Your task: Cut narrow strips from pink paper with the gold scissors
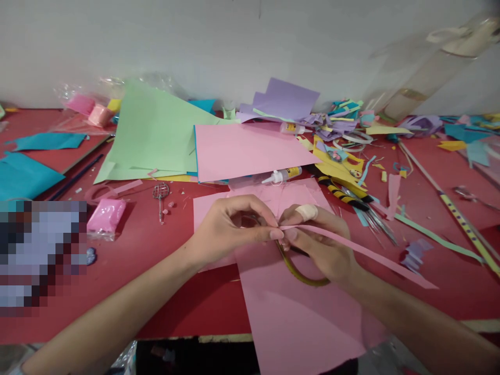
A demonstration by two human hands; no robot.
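My left hand (230,221) pinches one end of a narrow pink paper strip (375,253) between thumb and fingertips. Close against it, my right hand (328,247) is closed on the same strip, with a pale bandage around one finger. The strip's loose end trails out to the right over my right forearm. An olive-yellow curved band (302,278), perhaps a hoop, shows below my fingers; its upper part is mostly hidden by the hands. Beneath lies a large pink paper sheet (297,323) that hangs past the table's front edge.
Behind my hands lie a glue bottle (287,175), pink card (250,151) and green paper (152,130). Black-and-yellow handled tools (344,192) rest at the right near paper scraps. A pink clay packet (107,215) and a small metal racket-shaped piece (160,195) are left on the red table (175,312).
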